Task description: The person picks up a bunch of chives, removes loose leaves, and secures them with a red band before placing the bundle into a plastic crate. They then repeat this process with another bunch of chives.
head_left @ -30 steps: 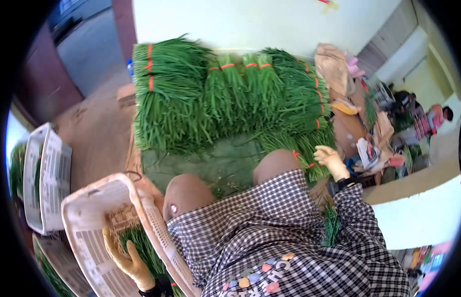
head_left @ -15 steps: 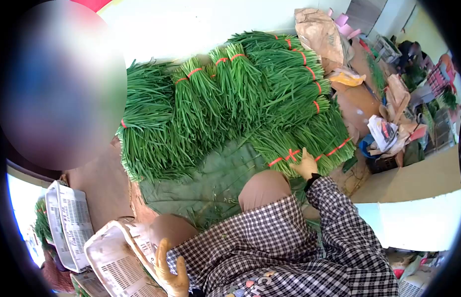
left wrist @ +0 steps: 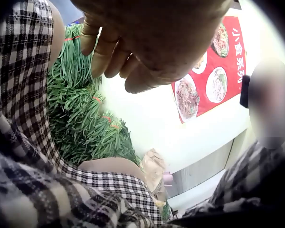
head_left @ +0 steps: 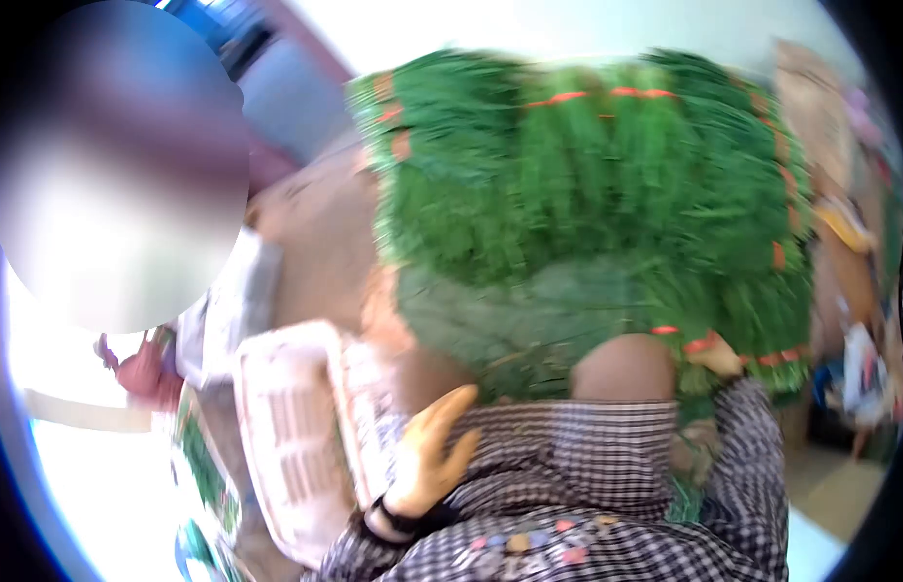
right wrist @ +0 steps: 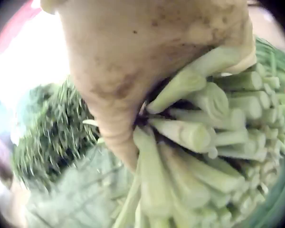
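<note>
My right hand, in a pale work glove, grips the stalk end of a bundle of garlic chives at the front right of the pile. Close up in the right wrist view, the soiled glove covers the top of the stalks, and the cut ends fan out beneath it. My left hand, also gloved, is raised above my lap beside a white plastic crate. Its fingers are extended and hold nothing. The left wrist view has this glove at the top, fingers pointing down-left.
Several red-banded bundles of chives are stacked against the wall on a green sheet. A brown paper sack leans at the back right. The left wrist view includes a red food poster on the wall.
My right hand has come down from above the front right bundle onto its stalk end. My left hand has moved from over the crate to above my lap. The head view has swung about.
</note>
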{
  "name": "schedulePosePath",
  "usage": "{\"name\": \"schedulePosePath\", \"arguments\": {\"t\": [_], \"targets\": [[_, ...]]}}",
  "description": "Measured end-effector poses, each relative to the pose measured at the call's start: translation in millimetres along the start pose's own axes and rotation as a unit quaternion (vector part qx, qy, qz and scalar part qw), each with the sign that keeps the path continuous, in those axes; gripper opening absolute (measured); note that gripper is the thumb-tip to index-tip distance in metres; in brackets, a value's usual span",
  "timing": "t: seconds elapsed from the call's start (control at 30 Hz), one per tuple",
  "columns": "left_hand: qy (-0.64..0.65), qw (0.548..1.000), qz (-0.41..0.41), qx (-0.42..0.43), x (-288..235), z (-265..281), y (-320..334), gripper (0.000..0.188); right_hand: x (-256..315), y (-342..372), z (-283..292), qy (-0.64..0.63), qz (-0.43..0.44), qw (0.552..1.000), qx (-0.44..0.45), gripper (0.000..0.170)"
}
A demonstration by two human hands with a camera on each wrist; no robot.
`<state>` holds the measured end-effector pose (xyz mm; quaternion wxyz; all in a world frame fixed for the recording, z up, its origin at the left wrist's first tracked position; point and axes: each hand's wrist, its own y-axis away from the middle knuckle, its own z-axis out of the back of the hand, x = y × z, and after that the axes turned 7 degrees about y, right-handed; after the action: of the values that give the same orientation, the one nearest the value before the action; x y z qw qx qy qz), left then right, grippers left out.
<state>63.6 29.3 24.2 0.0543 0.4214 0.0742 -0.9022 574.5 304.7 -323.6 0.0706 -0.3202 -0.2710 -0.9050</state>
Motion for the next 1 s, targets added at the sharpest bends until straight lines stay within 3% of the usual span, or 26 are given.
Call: {"name": "schedulePosePath", "arguments": {"t": [0.03, 0.07, 0.1, 0.17, 0.23, 0.27, 0.3, 0.33, 0.47, 0.53, 0.57, 0.6, 0.67, 0.7, 0.73, 0.8, 0.83, 0.87, 0.9, 0.93, 0.97, 1.0], "targets": [[0.009, 1.0, -0.02, -0.005, 3.8, 0.8, 2.2, 0.053, 50.7, 37.9, 20.5, -0.225, -0.042, 0.965, 0.129, 0.065], [0.022, 0.999, -0.027, -0.011, 8.2, 0.2, 4.9, 0.054, 85.0, 71.6, 36.1, -0.216, -0.065, 0.965, 0.133, 0.052], [0.042, 0.998, -0.042, -0.013, 8.4, 0.9, 4.4, 0.055, 71.8, 87.8, 42.4, -0.176, -0.095, 0.971, 0.129, 0.049], [0.097, 0.989, -0.109, -0.028, 17.7, -4.8, 4.6, 0.055, 51.3, 127.2, 43.6, -0.378, -0.113, 0.913, 0.105, 0.052], [0.141, 0.981, -0.129, -0.025, 23.0, -9.9, 4.1, 0.054, 49.5, 163.6, 54.2, -0.4, -0.118, 0.908, 0.025, 0.053], [0.152, 0.98, -0.128, -0.02, 24.7, -15.3, 2.9, 0.054, 98.8, 187.4, 56.6, -0.461, -0.133, 0.877, 0.019, 0.052], [0.167, 0.976, -0.137, -0.02, 27.1, -20.5, 1.9, 0.054, 112.0, 201.6, 57.3, -0.454, -0.117, 0.883, -0.027, 0.058], [0.184, 0.971, -0.148, -0.019, 29.0, -26.0, 0.6, 0.054, 79.9, 196.1, 72.8, -0.461, -0.127, 0.878, 0.004, 0.07], [0.314, 0.944, -0.082, 0.052, 35.9, -44.8, 1.8, 0.06, 225.0, 258.0, 91.0, -0.369, 0.001, 0.926, -0.076, 0.068], [0.331, 0.937, -0.076, 0.084, 38.4, -55.5, 1.3, 0.067, 299.4, 274.2, 87.4, -0.303, 0.065, 0.948, -0.076, 0.067], [0.37, 0.917, -0.045, 0.143, 36.3, -48.5, 1.5, 0.084, 335.5, 277.7, 80.8, -0.267, 0.093, 0.957, -0.07, 0.067], [0.375, 0.916, -0.049, 0.131, 34.6, -45.4, 3.4, 0.084, 369.3, 278.0, 69.9, -0.231, 0.119, 0.964, -0.059, 0.067], [0.505, 0.849, -0.002, 0.156, 31.2, -46.5, 4.3, 0.103, 424.3, 271.9, 40.7, -0.154, 0.158, 0.975, -0.027, 0.067], [0.566, 0.809, 0.005, 0.162, 31.7, -44.1, 1.0, 0.115, 434.9, 256.6, 33.0, -0.063, 0.186, 0.98, -0.02, 0.076], [0.61, 0.781, -0.015, 0.133, 34.6, -46.5, -4.9, 0.114, 441.7, 238.0, 18.8, 0.027, 0.213, 0.977, -0.014, 0.086], [0.677, 0.731, -0.069, 0.048, 25.2, -15.7, 3.0, 0.107, 479.4, 237.8, -27.5, 0.085, 0.248, 0.965, -0.024, 0.097], [0.696, 0.717, 0.018, 0.024, 26.9, -7.4, 3.9, 0.097, 488.0, 235.1, -38.5, 0.106, 0.26, 0.959, -0.032, 0.098], [0.705, 0.709, 0.007, -0.029, 21.7, -10.7, 5.9, 0.084, 495.2, 235.5, -44.4, 0.128, 0.268, 0.954, -0.047, 0.1], [0.756, 0.649, 0.047, -0.07, 39.4, 5.9, 15.5, 0.067, 517.0, 241.2, -58.5, 0.149, 0.3, 0.942, -0.009, 0.1], [0.757, 0.65, 0.04, -0.052, 54.1, 15.6, 16.6, 0.05, 543.6, 247.9, -69.1, 0.173, 0.328, 0.929, 0.014, 0.1], [0.788, 0.605, 0.091, -0.065, 61.3, 21.7, 17.9, 0.042, 561.1, 251.2, -70.2, 0.161, 0.3, 0.939, 0.045, 0.096], [0.771, 0.623, 0.118, -0.057, 73.2, 28.1, 18.7, 0.039, 566.7, 253.5, -65.7, 0.143, 0.262, 0.952, 0.07, 0.093]]}}
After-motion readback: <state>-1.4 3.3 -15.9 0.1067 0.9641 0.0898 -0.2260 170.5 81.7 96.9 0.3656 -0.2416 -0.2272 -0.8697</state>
